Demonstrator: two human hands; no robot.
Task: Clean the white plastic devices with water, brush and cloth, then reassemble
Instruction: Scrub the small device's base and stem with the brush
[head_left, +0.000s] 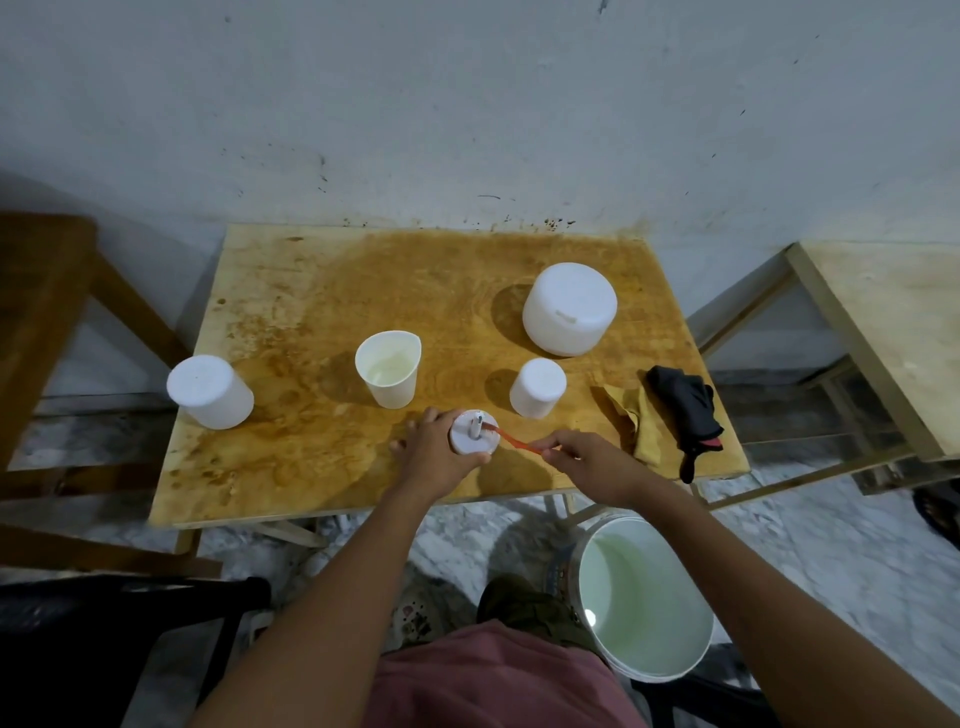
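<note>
Round white disc (470, 441), upright centre post (474, 427), red brush (514, 440) against it

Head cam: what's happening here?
The person's left hand grips a small round white part at the table's near edge; the right hand pinches a red brush, bristles at the part's central post. Three more white pieces, a cup, a yellow cloth and a dark cloth sit on the table; a bucket stands on the floor.

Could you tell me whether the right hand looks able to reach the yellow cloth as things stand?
Probably yes: the yellow cloth lies just beside the right hand with bare table between, though that hand pinches the brush.
</note>
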